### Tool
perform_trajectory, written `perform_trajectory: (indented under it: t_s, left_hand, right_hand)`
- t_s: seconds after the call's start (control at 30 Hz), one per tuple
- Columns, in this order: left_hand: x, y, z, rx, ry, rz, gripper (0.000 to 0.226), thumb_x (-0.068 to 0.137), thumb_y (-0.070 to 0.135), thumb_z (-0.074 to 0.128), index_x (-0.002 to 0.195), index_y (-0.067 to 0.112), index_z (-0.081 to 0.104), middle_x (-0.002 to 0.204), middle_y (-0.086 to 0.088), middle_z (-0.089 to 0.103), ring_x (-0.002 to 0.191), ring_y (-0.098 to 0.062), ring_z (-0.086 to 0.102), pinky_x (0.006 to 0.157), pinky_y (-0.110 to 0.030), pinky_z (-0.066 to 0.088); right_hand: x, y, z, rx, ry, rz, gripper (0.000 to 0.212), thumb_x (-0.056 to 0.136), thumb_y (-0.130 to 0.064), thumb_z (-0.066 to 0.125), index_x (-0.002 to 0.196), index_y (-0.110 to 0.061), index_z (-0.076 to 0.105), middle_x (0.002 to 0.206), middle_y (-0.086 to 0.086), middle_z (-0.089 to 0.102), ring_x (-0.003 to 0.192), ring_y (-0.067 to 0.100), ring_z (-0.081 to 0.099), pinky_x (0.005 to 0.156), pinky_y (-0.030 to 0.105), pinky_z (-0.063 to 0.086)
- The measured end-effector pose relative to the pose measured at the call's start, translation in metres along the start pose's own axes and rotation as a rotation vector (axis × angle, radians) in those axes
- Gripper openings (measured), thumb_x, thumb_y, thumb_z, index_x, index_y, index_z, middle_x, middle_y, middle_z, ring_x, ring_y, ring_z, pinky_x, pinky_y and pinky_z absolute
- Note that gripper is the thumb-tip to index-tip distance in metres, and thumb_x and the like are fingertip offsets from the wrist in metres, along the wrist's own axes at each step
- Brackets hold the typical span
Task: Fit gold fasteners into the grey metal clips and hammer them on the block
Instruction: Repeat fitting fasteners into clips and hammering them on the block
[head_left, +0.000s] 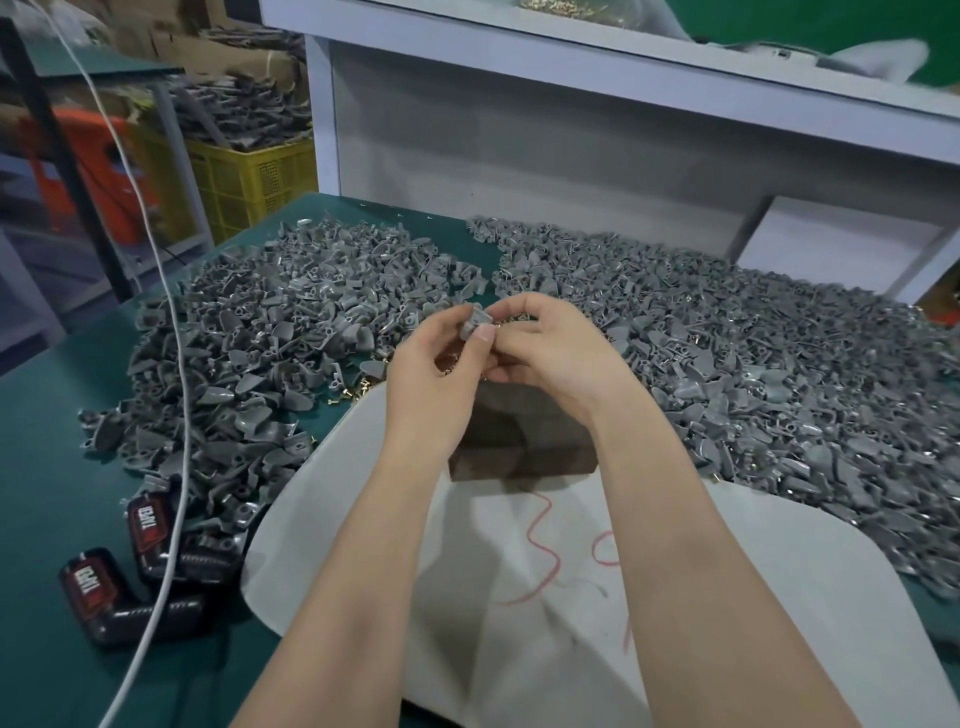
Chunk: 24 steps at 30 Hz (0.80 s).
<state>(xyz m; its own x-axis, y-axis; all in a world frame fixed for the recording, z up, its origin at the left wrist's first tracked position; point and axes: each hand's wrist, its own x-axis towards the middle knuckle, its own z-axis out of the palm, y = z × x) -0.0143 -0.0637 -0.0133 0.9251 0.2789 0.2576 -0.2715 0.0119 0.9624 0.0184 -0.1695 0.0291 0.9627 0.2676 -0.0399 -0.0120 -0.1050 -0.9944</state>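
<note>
My left hand (441, 358) and my right hand (545, 348) meet above the middle of the table, and both pinch one grey metal clip (475, 321) between thumbs and fingertips. A dark block (519, 441) stands right below the hands, on a white sheet (571, 597). Loose gold fasteners (358, 388) lie scattered just left of the block, and more show behind my fingers. Whether a fastener sits in the held clip is hidden by my fingers.
Large heaps of grey clips cover the green table on the left (270, 338) and right (779, 374). Black battery packs (150, 530) and a white cable (171, 364) lie at the front left. A white shelf unit (571, 130) stands behind; a yellow crate (249, 176) sits beyond the table.
</note>
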Motion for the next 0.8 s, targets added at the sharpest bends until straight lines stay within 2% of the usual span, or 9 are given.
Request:
perform_trajectory:
  t_s: [0.07,0.13,0.23,0.33,0.43,0.5,0.6,0.7,0.8]
  left_hand:
    - [0.002,0.0,-0.002,0.019,0.051,0.025,0.016,0.096,0.018,0.054,0.109,0.019,0.064,0.107,-0.003,0.07,0.101,-0.012,0.064,0.091,-0.025,0.049]
    - [0.003,-0.002,-0.006,0.039,0.196,0.028,0.016,0.097,0.019,0.051,0.1,0.024,0.066,0.105,0.0,0.07,0.1,-0.009,0.063,0.09,-0.022,0.047]
    - [0.008,-0.005,-0.014,-0.085,0.421,-0.075,0.015,0.096,0.022,0.053,0.094,0.025,0.068,0.095,0.01,0.068,0.084,0.008,0.06,0.086,-0.019,0.048]
    - [0.01,-0.006,-0.017,-0.214,0.517,-0.13,0.014,0.093,0.02,0.059,0.082,0.027,0.064,0.083,0.012,0.066,0.072,0.008,0.06,0.085,-0.026,0.05]
    - [0.009,-0.007,-0.014,-0.249,0.516,-0.118,0.016,0.091,0.018,0.062,0.078,0.026,0.06,0.085,0.005,0.066,0.079,-0.003,0.06,0.081,-0.023,0.049]
    - [0.009,-0.008,-0.013,-0.279,0.511,-0.121,0.017,0.09,0.016,0.063,0.076,0.025,0.06,0.082,0.005,0.066,0.077,-0.003,0.059,0.074,-0.016,0.046]
    - [0.01,-0.009,-0.012,-0.292,0.515,-0.13,0.015,0.09,0.016,0.063,0.078,0.024,0.06,0.083,0.005,0.066,0.076,-0.001,0.059,0.07,-0.01,0.043]
    - [0.009,-0.009,-0.01,-0.273,0.499,-0.117,0.013,0.09,0.017,0.063,0.08,0.024,0.061,0.085,0.003,0.066,0.078,-0.002,0.059,0.072,-0.011,0.044]
    - [0.008,-0.01,-0.009,-0.244,0.471,-0.103,0.014,0.091,0.016,0.062,0.08,0.025,0.062,0.083,0.005,0.067,0.075,0.002,0.06,0.071,-0.009,0.045]
  right_hand:
    - [0.003,-0.002,-0.001,-0.045,-0.035,-0.024,0.012,0.088,-0.007,0.064,0.098,-0.005,0.057,0.069,0.007,0.067,0.056,0.011,0.063,0.054,0.021,0.052]
    - [0.013,0.001,-0.001,-0.142,0.024,-0.054,0.009,0.089,-0.013,0.065,0.094,-0.008,0.06,0.071,0.007,0.068,0.057,0.013,0.063,0.055,0.023,0.051]
    - [0.039,0.013,0.002,-0.706,0.248,-0.061,0.017,0.086,-0.029,0.067,0.094,-0.014,0.067,0.087,-0.003,0.069,0.078,0.014,0.064,0.074,0.032,0.052]
    - [0.062,0.026,0.014,-1.116,0.168,0.135,0.025,0.081,-0.031,0.071,0.095,-0.01,0.067,0.093,0.002,0.064,0.085,0.022,0.06,0.074,0.03,0.046]
    - [0.08,0.034,0.029,-1.216,0.102,0.242,0.016,0.082,-0.019,0.069,0.089,-0.009,0.06,0.085,0.007,0.053,0.074,0.025,0.051,0.069,0.03,0.042]
    - [0.087,0.037,0.034,-1.254,0.089,0.243,0.021,0.083,-0.017,0.067,0.076,-0.009,0.05,0.082,0.007,0.049,0.068,0.024,0.048,0.067,0.03,0.041]
    - [0.09,0.039,0.035,-1.275,0.088,0.223,0.022,0.083,-0.014,0.065,0.072,-0.012,0.045,0.081,0.008,0.047,0.071,0.026,0.047,0.067,0.029,0.04]
    - [0.091,0.041,0.035,-1.269,0.095,0.211,0.007,0.083,-0.012,0.062,0.085,-0.007,0.058,0.084,0.009,0.049,0.073,0.026,0.047,0.068,0.029,0.041]
    - [0.091,0.041,0.034,-1.252,0.092,0.229,0.016,0.084,-0.011,0.059,0.097,-0.003,0.062,0.086,0.009,0.05,0.075,0.026,0.048,0.068,0.029,0.041]
